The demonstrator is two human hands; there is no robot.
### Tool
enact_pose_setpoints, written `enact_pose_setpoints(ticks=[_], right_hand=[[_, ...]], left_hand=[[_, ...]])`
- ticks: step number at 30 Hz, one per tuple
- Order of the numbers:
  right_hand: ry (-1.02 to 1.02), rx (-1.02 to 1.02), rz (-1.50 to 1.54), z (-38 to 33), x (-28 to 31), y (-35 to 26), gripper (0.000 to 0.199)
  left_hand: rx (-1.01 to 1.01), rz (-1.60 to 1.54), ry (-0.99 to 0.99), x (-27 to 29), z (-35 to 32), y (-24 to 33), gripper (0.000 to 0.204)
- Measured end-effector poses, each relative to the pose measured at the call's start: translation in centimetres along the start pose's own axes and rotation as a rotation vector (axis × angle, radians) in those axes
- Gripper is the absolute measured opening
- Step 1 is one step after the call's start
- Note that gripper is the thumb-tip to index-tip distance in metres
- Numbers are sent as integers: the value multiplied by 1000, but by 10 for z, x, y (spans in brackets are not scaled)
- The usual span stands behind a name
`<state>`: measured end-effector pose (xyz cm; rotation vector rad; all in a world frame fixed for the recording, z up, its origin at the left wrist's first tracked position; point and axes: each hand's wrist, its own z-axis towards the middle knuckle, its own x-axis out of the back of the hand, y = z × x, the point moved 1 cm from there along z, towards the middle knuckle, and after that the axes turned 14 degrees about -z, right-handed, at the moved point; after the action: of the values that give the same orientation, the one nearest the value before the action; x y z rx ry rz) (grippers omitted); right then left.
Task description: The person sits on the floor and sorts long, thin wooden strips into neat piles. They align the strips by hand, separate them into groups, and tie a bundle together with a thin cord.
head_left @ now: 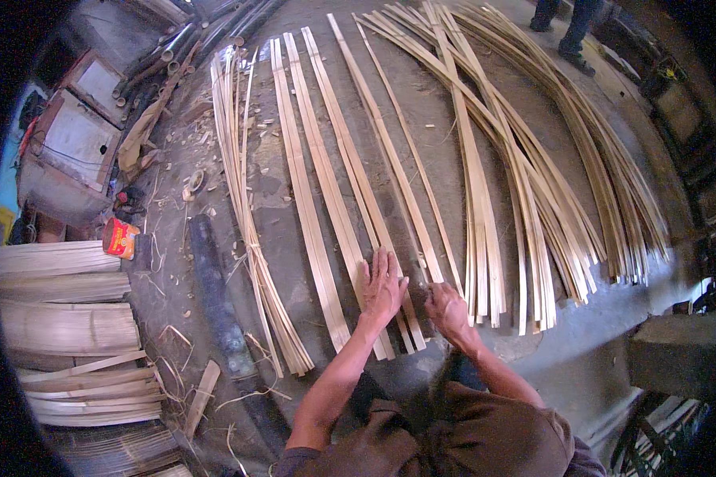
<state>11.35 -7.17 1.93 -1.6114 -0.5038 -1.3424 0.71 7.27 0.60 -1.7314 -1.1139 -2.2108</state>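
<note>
Flatly, the left hand (383,288) rests with fingers extended on pale strips (342,147) stretching toward eleven o'clock, gripping nothing. Near its four o'clock, the right hand (449,308) curls by a slender strip (434,271); I cannot tell whether it pinches. A narrow-waisted bundle (252,242) lies toward ten o'clock, crossed strips (553,222) toward two.

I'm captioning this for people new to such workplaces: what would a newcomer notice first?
Probably the long pale strips fanned across the floor. Next, low in the middle, the person's left hand lying flat on strips and right hand curled to its right. At the left, a red container stands out beside pale stacked slats.
</note>
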Motion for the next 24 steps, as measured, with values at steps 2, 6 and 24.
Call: enact_pose_setpoints(ticks=[2, 6, 24], right_hand=[[12, -60, 173, 1, 5, 5, 20], [0, -306, 222, -3, 13, 5, 19], [119, -124, 491, -11, -8, -46, 40]], left_hand=[[-17, -13, 17, -3, -1, -2, 68], [-26, -13, 10, -8, -4, -6, 68], [33, -287, 92, 5, -3, -19, 60]])
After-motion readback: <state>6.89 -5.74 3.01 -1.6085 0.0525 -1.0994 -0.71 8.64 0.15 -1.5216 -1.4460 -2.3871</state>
